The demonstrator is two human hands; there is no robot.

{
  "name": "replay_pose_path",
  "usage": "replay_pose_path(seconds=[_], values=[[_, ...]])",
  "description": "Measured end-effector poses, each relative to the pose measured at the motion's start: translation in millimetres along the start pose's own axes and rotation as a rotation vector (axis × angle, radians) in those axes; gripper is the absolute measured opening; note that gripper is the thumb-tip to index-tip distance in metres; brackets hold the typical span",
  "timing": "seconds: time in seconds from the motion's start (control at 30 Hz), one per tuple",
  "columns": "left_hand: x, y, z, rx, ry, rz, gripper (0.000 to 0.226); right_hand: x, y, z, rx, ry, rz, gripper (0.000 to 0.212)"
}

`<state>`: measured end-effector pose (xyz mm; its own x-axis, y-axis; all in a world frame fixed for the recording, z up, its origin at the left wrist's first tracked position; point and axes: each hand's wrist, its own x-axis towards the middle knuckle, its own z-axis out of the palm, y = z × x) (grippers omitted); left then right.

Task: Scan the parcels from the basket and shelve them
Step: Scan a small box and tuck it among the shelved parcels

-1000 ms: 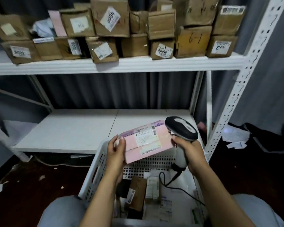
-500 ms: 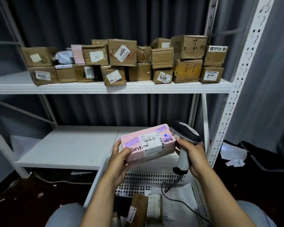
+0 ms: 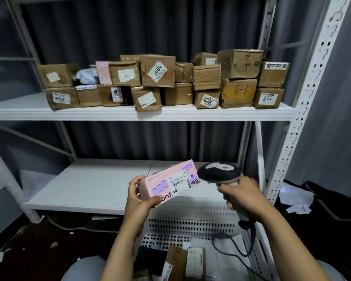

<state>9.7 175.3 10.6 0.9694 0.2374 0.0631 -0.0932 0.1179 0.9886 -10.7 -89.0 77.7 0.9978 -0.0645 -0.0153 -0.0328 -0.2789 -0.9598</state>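
While the left hand point(image 3: 139, 196) gripped the pink parcel point(image 3: 168, 182) by its left end, the right hand point(image 3: 241, 194) was wrapped round the handle of the barcode scanner point(image 3: 219, 172), whose head sat just beside the parcel's right end. A blue dot showed on the parcel's face near its white label. Both hung above the white perforated basket point(image 3: 190, 220), where more parcels point(image 3: 176, 260) lay. Beyond stood the lower shelf point(image 3: 89, 185); on the upper shelf point(image 3: 130, 113), brown cardboard boxes point(image 3: 158, 71) were stacked two high.
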Motion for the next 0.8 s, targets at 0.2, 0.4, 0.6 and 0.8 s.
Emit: replay_pose_path(seconds=[0.2,0.4,0.6,0.8], values=[[2.2,-4.6,-11.7,-0.016,0.050,0.034,0.077,-8.4,-2.4,0.3,-0.059,-0.072,-0.004,0.021],[1.7,-6.9,-14.9,-0.041,0.047,0.045,0.079,-10.7,-6.2,-3.8,0.011,-0.070,0.011,0.012],[-1.0,-4.7,-12.1,-0.035,0.032,0.054,0.080,-12.2,-6.8,-2.8,0.011,-0.071,0.019,0.013],[-7.4,3.7,-10.2,-0.044,0.010,0.059,0.074,-12.3,-10.3,-0.9,0.009,-0.050,-0.001,0.016]])
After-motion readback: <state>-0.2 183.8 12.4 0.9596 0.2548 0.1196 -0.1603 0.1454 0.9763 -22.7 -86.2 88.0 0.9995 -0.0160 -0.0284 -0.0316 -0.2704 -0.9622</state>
